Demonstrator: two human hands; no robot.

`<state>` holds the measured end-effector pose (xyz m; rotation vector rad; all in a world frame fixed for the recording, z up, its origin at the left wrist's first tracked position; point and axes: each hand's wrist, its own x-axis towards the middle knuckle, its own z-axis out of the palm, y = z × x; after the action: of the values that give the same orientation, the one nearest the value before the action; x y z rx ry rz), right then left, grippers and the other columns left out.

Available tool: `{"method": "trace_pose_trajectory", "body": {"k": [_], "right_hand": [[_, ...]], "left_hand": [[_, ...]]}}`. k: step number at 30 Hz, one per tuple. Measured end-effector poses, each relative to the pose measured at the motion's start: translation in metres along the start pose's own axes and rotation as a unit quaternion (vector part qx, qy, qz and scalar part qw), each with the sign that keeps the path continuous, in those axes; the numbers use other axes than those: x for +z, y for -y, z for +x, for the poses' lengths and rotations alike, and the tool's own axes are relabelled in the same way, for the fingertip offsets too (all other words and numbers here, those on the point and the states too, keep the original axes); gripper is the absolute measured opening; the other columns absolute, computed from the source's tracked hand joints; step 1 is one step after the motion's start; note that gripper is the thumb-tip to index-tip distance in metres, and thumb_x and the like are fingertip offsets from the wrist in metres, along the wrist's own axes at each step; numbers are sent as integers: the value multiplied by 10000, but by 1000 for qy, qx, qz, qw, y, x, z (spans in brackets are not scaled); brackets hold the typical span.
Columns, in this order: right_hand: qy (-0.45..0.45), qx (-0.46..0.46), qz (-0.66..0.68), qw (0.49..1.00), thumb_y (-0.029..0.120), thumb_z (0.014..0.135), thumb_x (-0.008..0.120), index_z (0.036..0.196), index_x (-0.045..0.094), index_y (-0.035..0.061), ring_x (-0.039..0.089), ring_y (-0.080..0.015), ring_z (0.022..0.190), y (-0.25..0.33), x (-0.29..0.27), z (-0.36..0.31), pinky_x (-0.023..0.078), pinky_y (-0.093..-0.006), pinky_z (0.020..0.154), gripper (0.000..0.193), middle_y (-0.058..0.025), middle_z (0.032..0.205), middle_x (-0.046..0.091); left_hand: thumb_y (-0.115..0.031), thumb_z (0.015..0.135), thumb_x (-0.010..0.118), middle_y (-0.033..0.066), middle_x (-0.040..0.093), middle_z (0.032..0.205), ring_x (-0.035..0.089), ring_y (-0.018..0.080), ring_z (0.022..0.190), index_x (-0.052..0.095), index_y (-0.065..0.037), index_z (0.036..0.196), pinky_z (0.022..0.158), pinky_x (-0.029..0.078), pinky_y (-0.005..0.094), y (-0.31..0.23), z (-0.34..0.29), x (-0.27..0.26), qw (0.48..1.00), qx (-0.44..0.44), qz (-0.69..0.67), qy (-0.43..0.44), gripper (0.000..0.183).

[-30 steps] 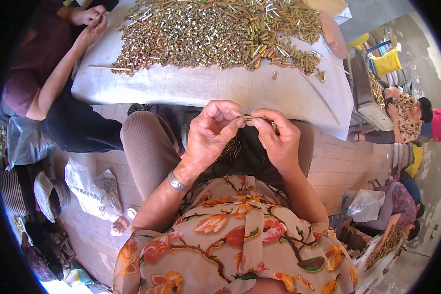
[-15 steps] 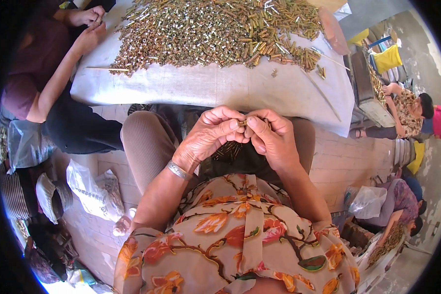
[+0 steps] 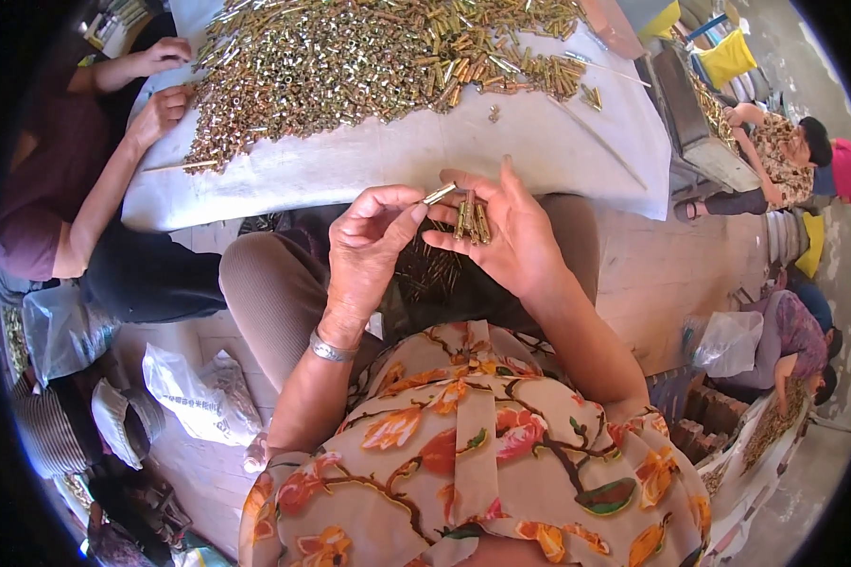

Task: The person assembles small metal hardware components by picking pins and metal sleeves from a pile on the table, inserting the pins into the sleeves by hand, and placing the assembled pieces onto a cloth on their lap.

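Between its thumb and index finger, my left hand (image 3: 373, 236) pinches a slim brass-coloured metal fastener (image 3: 439, 193), tilted up to the right. My right hand (image 3: 511, 231) is turned palm up, fingers spread, cradling several more brass-coloured metal fasteners (image 3: 473, 222) that lie side by side on the fingers. Both hands are close together over my lap, just in front of the table's near edge. More of these thin metal pieces (image 3: 430, 279) lie on the dark cloth in my lap, partly hidden by my hands.
Ahead, a white-covered table (image 3: 350, 156) bears a big heap of small metal parts (image 3: 350, 76). A thin stick (image 3: 600, 142) lies on its right side. A co-worker's hands (image 3: 165, 104) rest at the heap's left edge. A white plastic bag (image 3: 199, 402) sits on the floor left of me.
My hands have moved apart from working fingertip to fingertip. My right hand has opened out, showing the fasteners in it, while the left pinches one piece. The co-worker's hands have separated and reached the heap.
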<state>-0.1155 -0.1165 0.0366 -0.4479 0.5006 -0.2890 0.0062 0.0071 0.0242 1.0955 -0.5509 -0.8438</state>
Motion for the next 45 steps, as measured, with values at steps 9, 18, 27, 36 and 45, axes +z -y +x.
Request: {"method": "trace_pose_trajectory", "body": {"k": [9,18,27,36,45], "right_hand": [[-21,-8,27,999,561,972,276,1191,473,-24,601,-268,988,-5,7,3,477,-480,919,655,-166,1025,604],[23,-41,-28,999,528,985,261,1186,492,-54,614,-295,974,-4,6,3,479,-424,925,658,-201,1076,614],[49,-134,-300,943,549,986,184,1260,472,-61,595,-266,1046,-7,3,-4,438,-382,966,729,-195,1178,591],[-61,-170,-353,918,407,1000,381,1170,559,-44,593,-198,1013,34,-22,-9,459,-308,898,514,-158,1095,626],[-196,-379,-613,664,273,949,506,1291,489,2,528,-331,1173,73,-68,86,396,-358,999,437,-238,1267,534]], "left_hand": [[-33,888,623,73,636,1035,587,126,978,639,-9,1067,874,471,267,7,-2,-2,990,87,114,10,182],[-365,980,480,55,647,993,624,120,907,601,-43,1104,854,514,301,28,0,-1,982,-142,-122,1,366],[-389,970,487,112,651,1032,646,194,913,599,-7,1107,867,512,333,31,8,-10,989,-123,-58,-54,421],[-167,891,626,105,675,973,634,234,905,644,-18,1059,842,503,338,23,35,-5,951,103,288,-36,225],[-225,899,567,45,519,1336,360,239,1336,587,-124,1225,1118,141,546,40,125,21,653,308,685,100,342]]}}
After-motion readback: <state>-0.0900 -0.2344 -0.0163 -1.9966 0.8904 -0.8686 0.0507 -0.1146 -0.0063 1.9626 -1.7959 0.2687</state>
